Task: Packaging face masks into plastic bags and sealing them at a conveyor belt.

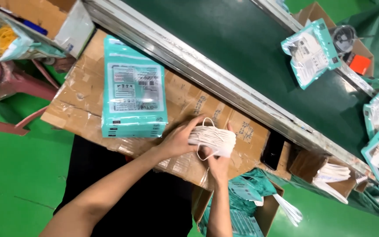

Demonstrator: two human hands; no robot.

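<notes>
Both hands, left hand (pixel 176 141) and right hand (pixel 218 163), clutch a mask stack (pixel 211 138) in their fingers, empty teal pouch (pixel 134 98) lying just left, unfilled yet.

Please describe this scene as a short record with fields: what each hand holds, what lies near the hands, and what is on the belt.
left hand: grips the stack of white masks from the left
right hand: supports the same stack from below
work surface: taped cardboard board
beside hands: pile of teal pouches, flat on the board
belt: dark green conveyor belt carrying one filled pouch
below: open carton of pouches
</notes>
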